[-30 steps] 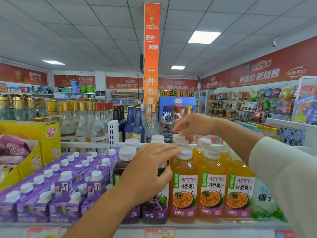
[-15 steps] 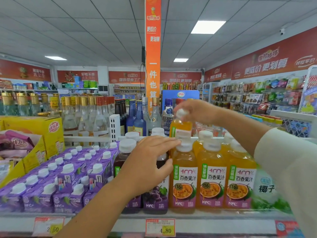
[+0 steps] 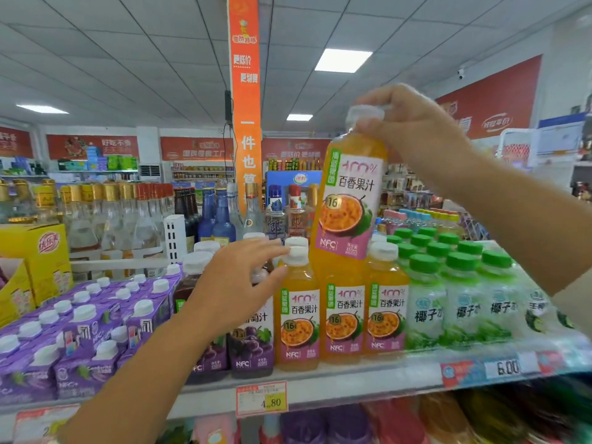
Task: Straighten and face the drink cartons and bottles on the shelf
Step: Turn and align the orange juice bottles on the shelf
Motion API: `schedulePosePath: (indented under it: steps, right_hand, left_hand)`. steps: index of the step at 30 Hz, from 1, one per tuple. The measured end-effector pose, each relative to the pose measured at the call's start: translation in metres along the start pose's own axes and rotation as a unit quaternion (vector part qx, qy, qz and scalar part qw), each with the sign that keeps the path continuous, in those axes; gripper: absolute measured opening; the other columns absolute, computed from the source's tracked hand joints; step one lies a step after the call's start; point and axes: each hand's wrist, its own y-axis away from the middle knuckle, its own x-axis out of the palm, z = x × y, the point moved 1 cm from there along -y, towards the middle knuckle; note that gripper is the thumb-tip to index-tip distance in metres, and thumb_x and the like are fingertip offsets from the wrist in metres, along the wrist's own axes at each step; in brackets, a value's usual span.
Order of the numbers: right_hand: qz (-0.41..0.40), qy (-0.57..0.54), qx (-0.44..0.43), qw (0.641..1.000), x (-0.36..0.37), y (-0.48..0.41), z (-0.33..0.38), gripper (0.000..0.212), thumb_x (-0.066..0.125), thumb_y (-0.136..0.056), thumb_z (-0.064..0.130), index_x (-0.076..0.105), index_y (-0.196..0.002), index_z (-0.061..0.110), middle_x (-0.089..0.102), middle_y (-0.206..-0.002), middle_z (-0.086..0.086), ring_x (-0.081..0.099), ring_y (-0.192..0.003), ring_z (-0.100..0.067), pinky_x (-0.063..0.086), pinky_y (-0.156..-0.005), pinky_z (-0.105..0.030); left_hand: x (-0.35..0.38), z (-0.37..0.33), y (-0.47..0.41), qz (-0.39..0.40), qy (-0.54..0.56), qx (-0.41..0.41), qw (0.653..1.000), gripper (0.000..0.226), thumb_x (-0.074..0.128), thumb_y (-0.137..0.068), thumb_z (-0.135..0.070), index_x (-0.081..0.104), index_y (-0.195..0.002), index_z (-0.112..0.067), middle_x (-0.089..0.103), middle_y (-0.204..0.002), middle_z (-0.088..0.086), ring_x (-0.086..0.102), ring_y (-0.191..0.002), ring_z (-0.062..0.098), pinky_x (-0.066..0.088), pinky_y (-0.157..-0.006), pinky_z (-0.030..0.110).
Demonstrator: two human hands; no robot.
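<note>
On shelf (image 3: 352,384), left to right along front edge: cartons (image 3: 86,331), grape bottles (image 3: 251,347), passionfruit bottles (image 3: 344,315), coconut bottles (image 3: 461,302), each in rows running back to rear edge. Above passionfruit rows: held bottle (image 3: 347,203), tilted, right hand (image 3: 413,123) on its cap. Over grape caps, beside front-left passionfruit cap: left hand (image 3: 234,283). On front edge under grape bottles: price tag (image 3: 261,398). Behind rear edge: glass bottles (image 3: 112,213). Left of cartons: box (image 3: 35,257).
</note>
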Motion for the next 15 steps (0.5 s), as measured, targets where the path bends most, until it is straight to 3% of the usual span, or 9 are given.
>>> schedulePosePath:
  steps: [2,4,6,7,9,11,13,15]
  right_hand:
    - [0.013,-0.034,0.029,0.999,0.0,0.025,-0.011,0.014,0.059,-0.094,0.02,0.058,-0.108,0.02,0.07,-0.087,0.007,0.069,-0.075,-0.006,0.057,-0.067,-0.026]
    - [0.019,-0.081,0.055,0.995,0.001,0.05,-0.024,0.01,0.06,-0.094,0.017,0.06,-0.103,0.02,0.07,-0.091,0.003,0.069,-0.08,-0.012,0.056,-0.066,-0.029]
    - [0.015,-0.111,0.079,0.991,0.003,0.071,-0.036,0.009,0.06,-0.093,0.015,0.061,-0.1,0.021,0.071,-0.089,0.001,0.069,-0.08,-0.015,0.056,-0.063,-0.027]
    - [0.009,-0.123,0.091,0.988,0.004,0.081,-0.043,0.009,0.06,-0.093,0.015,0.061,-0.099,0.021,0.071,-0.088,0.002,0.069,-0.08,-0.016,0.056,-0.063,-0.028]
    - [-0.007,-0.148,0.117,0.982,0.008,0.099,-0.055,0.009,0.059,-0.093,0.014,0.062,-0.099,0.021,0.072,-0.087,0.002,0.069,-0.08,-0.017,0.055,-0.067,-0.033]
    - [-0.02,-0.163,0.146,0.975,0.014,0.118,-0.068,0.01,0.059,-0.093,0.014,0.063,-0.099,0.021,0.074,-0.09,0.0,0.068,-0.082,-0.019,0.054,-0.069,-0.036]
    - [-0.039,-0.167,0.179,0.969,0.021,0.136,-0.08,0.01,0.059,-0.093,0.014,0.063,-0.099,0.021,0.075,-0.092,-0.002,0.069,-0.084,-0.022,0.052,-0.072,-0.04]
    - [-0.059,-0.165,0.21,0.962,0.026,0.155,-0.091,0.008,0.06,-0.093,0.017,0.063,-0.1,0.021,0.075,-0.092,-0.002,0.069,-0.08,-0.021,0.05,-0.075,-0.046]
  left_hand:
    - [0.003,-0.009,0.003,-0.033,-0.001,0.009,0.999,0.058,0.034,-0.089,-0.065,0.056,-0.133,-0.034,0.044,-0.144,-0.019,0.023,-0.14,-0.007,0.011,-0.119,0.024]
    - [0.009,-0.027,0.017,-0.065,0.036,0.021,0.997,0.06,0.032,-0.09,-0.065,0.054,-0.136,-0.033,0.04,-0.144,-0.024,0.02,-0.139,-0.014,0.006,-0.113,0.008]
    - [0.021,-0.049,0.043,-0.033,0.144,0.008,0.989,0.061,0.038,-0.087,-0.066,0.049,-0.139,-0.036,0.04,-0.141,-0.033,0.025,-0.132,-0.021,0.014,-0.107,0.001]
    - [0.03,-0.059,0.057,0.02,0.235,-0.017,0.972,0.063,0.046,-0.084,-0.066,0.044,-0.141,-0.04,0.044,-0.139,-0.034,0.033,-0.13,-0.018,0.024,-0.108,0.006]
    - [0.049,-0.073,0.084,0.144,0.428,-0.092,0.888,0.073,0.067,-0.076,-0.06,0.035,-0.141,-0.048,0.056,-0.135,-0.024,0.052,-0.124,-0.003,0.046,-0.105,0.028]
    - [0.069,-0.078,0.102,0.22,0.548,-0.155,0.792,0.086,0.084,-0.067,-0.047,0.037,-0.139,-0.042,0.065,-0.129,-0.005,0.063,-0.118,0.018,0.053,-0.096,0.045]
    - [0.087,-0.078,0.115,0.234,0.611,-0.207,0.728,0.086,0.09,-0.062,-0.032,0.044,-0.134,-0.024,0.07,-0.117,0.013,0.066,-0.109,0.035,0.057,-0.085,0.046]
    - [0.099,-0.079,0.126,0.225,0.628,-0.242,0.704,0.078,0.087,-0.06,-0.024,0.05,-0.128,-0.016,0.071,-0.111,0.02,0.068,-0.102,0.041,0.06,-0.071,0.038]
